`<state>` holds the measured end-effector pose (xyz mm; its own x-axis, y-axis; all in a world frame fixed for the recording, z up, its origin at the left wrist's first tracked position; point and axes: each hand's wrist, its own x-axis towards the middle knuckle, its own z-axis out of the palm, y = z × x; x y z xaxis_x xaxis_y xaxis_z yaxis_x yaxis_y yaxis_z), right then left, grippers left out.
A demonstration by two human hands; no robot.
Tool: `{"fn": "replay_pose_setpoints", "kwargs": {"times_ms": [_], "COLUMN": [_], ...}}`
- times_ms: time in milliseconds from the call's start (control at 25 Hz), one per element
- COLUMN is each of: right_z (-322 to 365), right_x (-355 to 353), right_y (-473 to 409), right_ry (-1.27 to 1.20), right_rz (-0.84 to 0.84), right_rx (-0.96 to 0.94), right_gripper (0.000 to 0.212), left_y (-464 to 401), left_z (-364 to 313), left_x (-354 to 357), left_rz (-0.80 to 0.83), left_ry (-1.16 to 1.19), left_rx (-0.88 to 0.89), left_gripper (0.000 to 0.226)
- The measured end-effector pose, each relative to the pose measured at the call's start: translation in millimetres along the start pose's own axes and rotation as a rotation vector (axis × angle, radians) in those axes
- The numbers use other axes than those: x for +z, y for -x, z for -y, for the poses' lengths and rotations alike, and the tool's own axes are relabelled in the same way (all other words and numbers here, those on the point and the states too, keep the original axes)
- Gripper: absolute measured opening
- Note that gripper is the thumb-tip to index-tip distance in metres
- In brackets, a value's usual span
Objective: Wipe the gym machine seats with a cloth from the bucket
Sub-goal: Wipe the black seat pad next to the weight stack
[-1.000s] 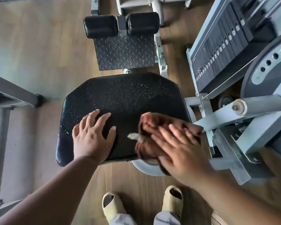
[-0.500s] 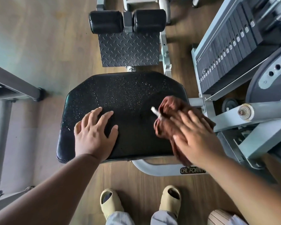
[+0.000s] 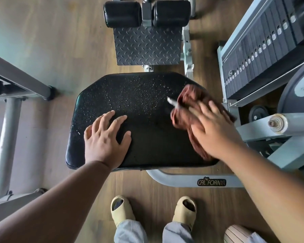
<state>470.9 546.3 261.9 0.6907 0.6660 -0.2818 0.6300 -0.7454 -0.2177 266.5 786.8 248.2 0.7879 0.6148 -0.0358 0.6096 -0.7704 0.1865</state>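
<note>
A black padded seat (image 3: 139, 102) fills the middle of the head view, its far half speckled with water droplets. My right hand (image 3: 216, 127) presses flat on a crumpled reddish-brown cloth (image 3: 186, 109) at the seat's right edge; a small white tag sticks out of the cloth toward the left. My left hand (image 3: 105, 137) rests flat on the seat's near left part, fingers spread, holding nothing. No bucket is in view.
Beyond the seat are a grey tread footplate (image 3: 146, 46) and two black roller pads (image 3: 146, 14). A weight stack (image 3: 263, 44) and grey machine frame (image 3: 277, 123) stand close on the right. Another machine's grey legs (image 3: 7, 127) are at left. My feet in beige sandals (image 3: 121, 210) stand on wooden floor.
My right hand has slid the cloth from the seat's near edge toward the far right corner. The near part of the seat now looks free of droplets. My left hand stayed put.
</note>
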Motion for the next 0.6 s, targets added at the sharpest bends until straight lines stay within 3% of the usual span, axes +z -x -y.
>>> {"fn": "replay_pose_setpoints", "kwargs": {"times_ms": [120, 240, 320, 440, 520, 600], "right_z": [48, 65, 44, 15, 37, 84], "right_x": [-5, 7, 9, -4, -9, -7], "right_y": [-66, -27, 15, -28, -90, -123], "right_ry": [0.004, 0.059, 0.065, 0.074, 0.045, 0.056], "right_rz": [-0.004, 0.0, 0.009, 0.047, -0.003, 0.012], "right_rx": [0.1, -0.171, -0.227, -0.054, 0.068, 0.052], "right_gripper": [0.056, 0.057, 0.059, 0.058, 0.057, 0.059], "left_y": [0, -1, 0, 0, -1, 0], "left_z": [1, 1, 1, 1, 1, 2], "left_x": [0, -2, -1, 0, 0, -1], "left_rz": [0.001, -0.003, -0.013, -0.031, -0.024, -0.019], "left_ry": [-0.002, 0.008, 0.017, 0.018, 0.021, 0.024], "left_rx": [0.006, 0.004, 0.006, 0.009, 0.007, -0.005], "left_gripper": [0.051, 0.052, 0.051, 0.05, 0.05, 0.05]}}
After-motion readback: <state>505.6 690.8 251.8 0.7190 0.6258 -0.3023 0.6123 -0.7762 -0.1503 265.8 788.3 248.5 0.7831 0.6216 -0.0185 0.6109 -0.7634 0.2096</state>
